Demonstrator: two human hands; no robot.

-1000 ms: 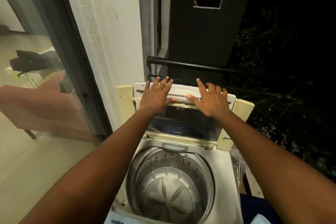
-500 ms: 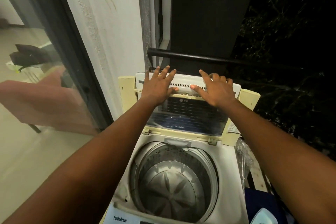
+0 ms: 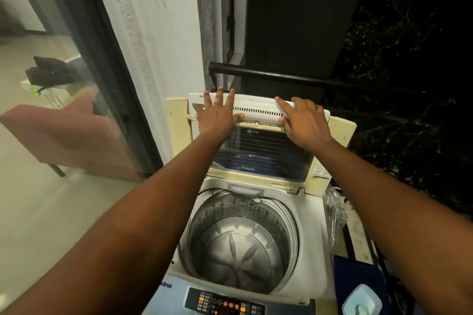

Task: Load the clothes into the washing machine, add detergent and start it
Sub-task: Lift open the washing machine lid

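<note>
1. With the folded white-and-glass lid [image 3: 258,135] of the cream top-loading washing machine [image 3: 317,250] raised at the back, the step in hand is judged to be opening the machine.
2. Left hand [image 3: 217,116]: fingers spread, palm flat on the lid's white upper panel. Right hand [image 3: 304,123]: likewise open, pressed flat; neither grips.
3. Perforated steel drum [image 3: 240,245] is exposed and empty. No clothes in view.
4. Dark control panel [image 3: 225,304] shows lit orange indicators at the near edge.
5. Next, as judged: release lid, confirm it stays up, fetch clothes, drop them into the drum.
</note>
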